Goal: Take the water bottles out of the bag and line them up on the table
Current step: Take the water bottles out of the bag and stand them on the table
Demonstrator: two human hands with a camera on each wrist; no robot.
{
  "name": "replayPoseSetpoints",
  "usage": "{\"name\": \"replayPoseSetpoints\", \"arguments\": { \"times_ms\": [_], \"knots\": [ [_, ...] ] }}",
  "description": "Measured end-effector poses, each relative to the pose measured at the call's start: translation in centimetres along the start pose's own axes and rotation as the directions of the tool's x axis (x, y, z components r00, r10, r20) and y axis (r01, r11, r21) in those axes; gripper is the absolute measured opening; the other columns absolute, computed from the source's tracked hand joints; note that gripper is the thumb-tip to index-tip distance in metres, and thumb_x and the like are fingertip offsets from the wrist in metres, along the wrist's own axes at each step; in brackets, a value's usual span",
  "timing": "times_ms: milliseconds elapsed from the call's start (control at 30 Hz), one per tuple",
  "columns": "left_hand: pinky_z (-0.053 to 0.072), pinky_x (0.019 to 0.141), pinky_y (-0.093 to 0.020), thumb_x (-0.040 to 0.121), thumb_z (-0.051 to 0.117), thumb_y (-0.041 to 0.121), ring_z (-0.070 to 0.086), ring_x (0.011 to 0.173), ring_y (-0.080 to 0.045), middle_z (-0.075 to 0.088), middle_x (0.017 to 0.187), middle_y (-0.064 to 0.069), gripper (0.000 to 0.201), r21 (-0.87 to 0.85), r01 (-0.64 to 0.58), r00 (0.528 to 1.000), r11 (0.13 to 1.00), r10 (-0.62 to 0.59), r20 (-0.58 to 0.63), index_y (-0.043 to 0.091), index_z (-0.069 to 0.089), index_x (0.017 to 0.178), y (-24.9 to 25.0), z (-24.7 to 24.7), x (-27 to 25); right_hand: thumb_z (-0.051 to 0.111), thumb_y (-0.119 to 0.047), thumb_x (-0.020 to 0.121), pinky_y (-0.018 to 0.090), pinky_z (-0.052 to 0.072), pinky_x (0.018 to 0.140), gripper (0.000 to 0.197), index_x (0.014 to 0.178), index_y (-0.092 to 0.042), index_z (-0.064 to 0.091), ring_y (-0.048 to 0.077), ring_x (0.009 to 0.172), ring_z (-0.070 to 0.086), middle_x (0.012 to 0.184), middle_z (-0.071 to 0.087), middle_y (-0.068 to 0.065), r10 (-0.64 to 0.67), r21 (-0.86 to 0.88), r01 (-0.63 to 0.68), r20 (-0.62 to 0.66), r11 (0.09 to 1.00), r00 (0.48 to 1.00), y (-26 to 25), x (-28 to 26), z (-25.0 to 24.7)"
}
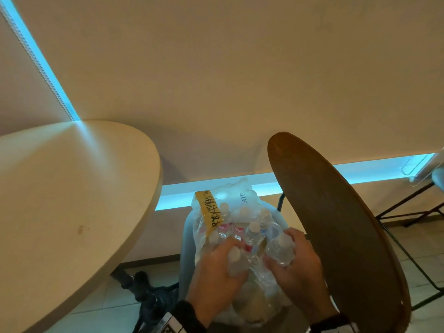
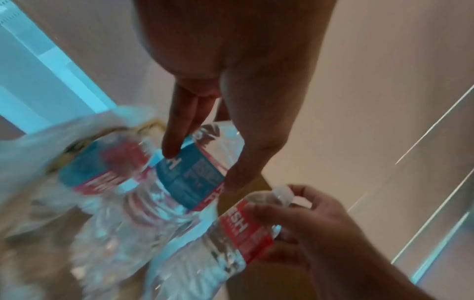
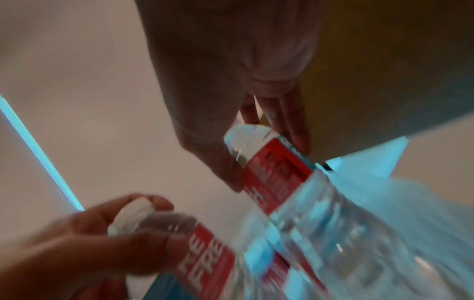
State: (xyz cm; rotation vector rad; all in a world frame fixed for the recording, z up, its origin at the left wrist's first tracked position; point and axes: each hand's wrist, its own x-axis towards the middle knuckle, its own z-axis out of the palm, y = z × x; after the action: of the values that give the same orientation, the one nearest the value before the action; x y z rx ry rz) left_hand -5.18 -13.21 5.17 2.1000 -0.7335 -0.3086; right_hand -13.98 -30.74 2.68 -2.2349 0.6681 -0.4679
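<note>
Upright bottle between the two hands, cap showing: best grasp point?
Take that upright bottle at the neck just under its white cap, coming from above. Only its top stands out of the bag; neighbours and both hands crowd its sides.

A round cream bench (image 1: 72,200) stands at the left on a dark foot (image 1: 153,299) on the tiled floor (image 1: 420,248). A round brown bench (image 1: 336,236) stands right.

Left hand (image 1: 217,265) grips capped water bottle (image 1: 235,259); right hand (image 1: 296,263) grips second bottle (image 1: 280,251), both at mouth of clear plastic bag (image 1: 211,212) holding more bottles. Yellow tape strip (image 1: 208,209) on bag. Cream round table (image 1: 72,200) left, brown chair back (image 1: 336,224) right.
</note>
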Motion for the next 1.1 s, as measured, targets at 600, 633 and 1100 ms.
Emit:
{"name": "replayPoseSetpoints", "arguments": {
  "times_ms": [600, 633, 1100],
  "knots": [
    [0.066, 0.071, -0.031, 0.054, 0.095, 0.028, 0.074, 0.102, -0.012, 0.074, 0.115, 0.019, 0.074, -0.025, -0.235, 0.788, 0.972, 0.176, -0.59, 0.044, 0.068, 0.12, 12.2, -26.1, -10.2, 0.09, -0.031, 0.061, 0.015, 0.057, 0.06, 0.066, 0.118, -0.036, 0.056, 0.003, 0.08, 0.067, 0.104, 0.064, -0.02, -0.774, 0.278, 0.744, -0.006, 0.607, 0.633, -32.4, 3.6, -8.3],
    [0.066, 0.073, -0.037, 0.055, 0.096, 0.03, 0.074, 0.104, -0.017, 0.073, 0.118, 0.015, 0.074, -0.018, -0.222, 0.773, 0.975, 0.165, -0.612, 0.042, 0.067, 0.122, 12.0, -27.2, -10.6, 0.09, -0.029, 0.062, 0.012, 0.055, 0.061, 0.065, 0.117, -0.034, 0.056, 0.001, 0.08, 0.066, 0.102, 0.062, -0.021, -0.794, 0.289, 0.758, 0.014, 0.585, 0.608, -33.6, 3.8, -7.5],
    [0.061, 0.091, -0.043, 0.058, 0.09, 0.033, 0.069, 0.104, -0.013, 0.071, 0.118, 0.008, 0.073, 0.132, 0.151, 0.618, 0.98, 0.011, -0.786, 0.036, 0.066, 0.127, 7.0, -35.3, -14.7, 0.091, -0.022, 0.069, 0.027, 0.058, 0.072, 0.065, 0.122, -0.018, 0.053, 0.016, 0.088, 0.063, 0.109, 0.06, 0.0, -0.854, 0.369, 0.771, 0.23, 0.52, 0.466, -43.8, 3.1, 6.5]
  ]
}}
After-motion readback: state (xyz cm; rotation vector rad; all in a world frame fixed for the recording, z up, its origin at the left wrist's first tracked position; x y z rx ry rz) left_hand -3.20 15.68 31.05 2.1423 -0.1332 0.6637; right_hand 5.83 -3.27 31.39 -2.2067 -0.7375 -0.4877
